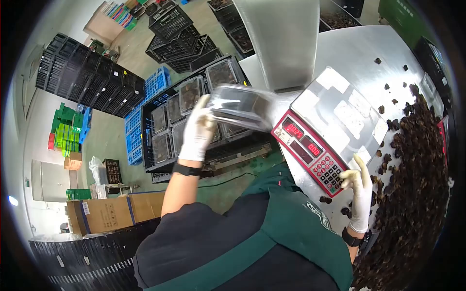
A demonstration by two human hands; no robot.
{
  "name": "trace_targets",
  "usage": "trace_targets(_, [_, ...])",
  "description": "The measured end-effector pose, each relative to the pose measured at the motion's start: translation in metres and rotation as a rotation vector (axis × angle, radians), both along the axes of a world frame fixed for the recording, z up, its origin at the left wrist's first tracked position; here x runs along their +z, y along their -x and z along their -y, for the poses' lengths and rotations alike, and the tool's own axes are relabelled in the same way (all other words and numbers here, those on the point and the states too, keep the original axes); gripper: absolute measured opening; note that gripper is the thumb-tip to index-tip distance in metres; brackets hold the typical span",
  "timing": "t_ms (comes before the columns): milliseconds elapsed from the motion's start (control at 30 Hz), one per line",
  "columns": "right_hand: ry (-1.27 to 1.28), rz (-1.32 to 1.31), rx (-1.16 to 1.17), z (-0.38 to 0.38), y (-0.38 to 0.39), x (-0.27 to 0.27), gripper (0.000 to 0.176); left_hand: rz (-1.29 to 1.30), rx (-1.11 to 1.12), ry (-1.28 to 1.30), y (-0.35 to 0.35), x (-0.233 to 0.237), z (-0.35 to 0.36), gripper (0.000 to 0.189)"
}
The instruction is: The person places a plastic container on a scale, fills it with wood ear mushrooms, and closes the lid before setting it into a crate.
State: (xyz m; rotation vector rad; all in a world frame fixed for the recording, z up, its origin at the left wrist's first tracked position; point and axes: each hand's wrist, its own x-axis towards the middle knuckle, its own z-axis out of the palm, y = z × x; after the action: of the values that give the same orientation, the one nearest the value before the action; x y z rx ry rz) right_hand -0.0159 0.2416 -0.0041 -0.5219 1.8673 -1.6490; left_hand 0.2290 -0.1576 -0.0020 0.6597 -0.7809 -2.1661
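My left hand point(197, 131), in a white glove, grips the end of a clear plastic box point(240, 104), which is smeared by motion. The box hangs between the crate and the scale, and I see no contents in it. My right hand point(358, 186), also gloved, is open with its fingers apart beside the keypad of a red and white digital scale point(310, 153). Red digits glow on the scale's display, and its flat weighing plate point(342, 114) carries white label-like patches. Right of the scale spreads a heap of dark, crinkled dried pieces point(412, 160), mushroom-like in look.
A black crate point(154, 169) to the left holds several clear boxes of dark pieces. Behind it stand tall stacks of black crates point(92, 72) and a blue pallet point(133, 140). A metal chute point(281, 39) rests on the steel table point(361, 48). A cardboard box point(109, 213) lies at lower left.
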Motion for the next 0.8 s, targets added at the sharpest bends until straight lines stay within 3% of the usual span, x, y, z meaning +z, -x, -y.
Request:
trace_targets(33, [-0.038,0.025,-0.048,-0.004,0.001,0.003,0.052,-0.086,0.043,0.094,-0.031,-0.020,0.033,0.064])
trace_targets(67, [-0.051,0.037,-0.076,-0.010,0.003,0.004,0.050,-0.015,0.265,0.070,-0.045,-0.010,0.043,0.062])
trace_targets(133, [-0.094,0.050,-0.150,-0.025,0.004,0.003,0.046,0.005,0.490,0.173,-0.096,-0.040,0.098,0.057])
trace_targets(233, [-0.005,0.106,-0.217,-0.057,0.005,-0.008,0.045,0.185,0.792,0.216,-0.146,-0.098,0.170,0.053])
trace_targets(267, [0.006,0.102,-0.229,-0.067,0.004,-0.012,0.043,0.295,0.858,0.208,-0.156,-0.116,0.192,0.042])
trace_targets(300, [0.012,0.110,-0.255,-0.078,0.003,-0.016,0.043,0.435,0.822,0.196,-0.166,-0.136,0.204,0.031])
trace_targets(333, [-0.021,0.111,-0.288,-0.089,0.002,-0.020,0.043,0.696,0.587,0.293,-0.178,-0.155,0.213,0.021])
trace_targets(367, [-0.047,0.112,-0.329,-0.097,-0.002,-0.022,0.043,1.043,0.242,0.594,-0.191,-0.173,0.219,0.012])
trace_targets(400, [-0.080,0.089,-0.358,-0.103,-0.008,-0.019,0.040,1.091,0.103,0.632,-0.189,-0.183,0.219,0.011])
trace_targets(433, [-0.076,0.090,-0.387,-0.111,-0.012,-0.022,0.040,0.785,0.030,0.022,-0.163,-0.166,0.210,0.012])
trace_targets(467, [-0.073,0.093,-0.419,-0.123,-0.016,-0.027,0.039,0.915,0.162,0.044,-0.136,-0.151,0.197,0.016])
trace_targets(500, [-0.076,0.098,-0.454,-0.136,-0.022,-0.033,0.039,0.911,0.273,0.234,-0.098,-0.122,0.172,0.027])
trace_targets(567, [-0.008,0.131,-0.521,-0.148,-0.033,-0.038,0.038,0.706,0.129,0.784,-0.018,-0.038,0.127,0.046])
trace_targets(600, [0.026,0.157,-0.572,-0.153,-0.039,-0.038,0.037,0.697,0.065,1.019,0.027,0.027,0.088,0.042])
trace_targets(633, [0.118,0.172,-0.664,-0.149,-0.047,-0.032,0.035,0.784,0.270,1.788,0.060,0.053,0.099,0.036])
trace_targets(667, [0.089,0.112,-0.672,-0.151,-0.052,-0.023,0.034,0.735,0.287,1.802,0.094,0.097,0.068,0.036])
trace_targets(733, [0.046,0.033,-0.714,-0.176,-0.061,-0.026,0.034,0.553,0.358,2.087,0.155,0.158,0.021,0.040])
trace_targets(800, [-0.099,-0.004,-0.816,-0.215,-0.077,-0.037,0.032,0.516,0.303,2.209,0.207,0.171,0.027,0.042])
